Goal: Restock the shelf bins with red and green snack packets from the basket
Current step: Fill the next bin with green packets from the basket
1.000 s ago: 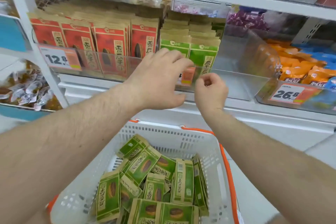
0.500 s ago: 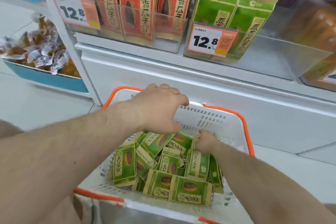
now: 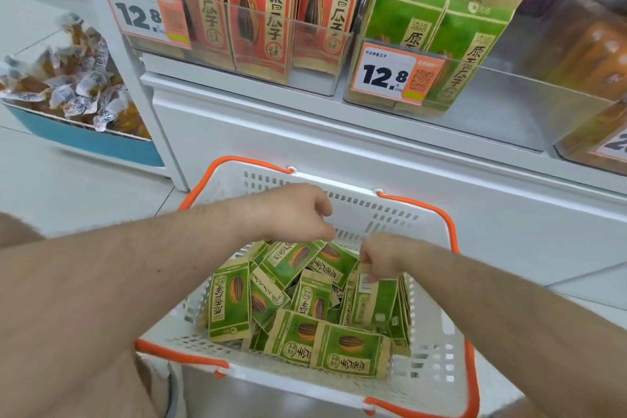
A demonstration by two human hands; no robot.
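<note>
Green packet [image 3: 373, 299] pinched by right hand [image 3: 381, 256].

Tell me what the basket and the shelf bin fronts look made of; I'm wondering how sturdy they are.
The basket looks like moulded white plastic, matte, with slotted walls and an orange rim. The shelf bin fronts seem clear acrylic or similar plastic: packets show through and the edges catch light.
</note>
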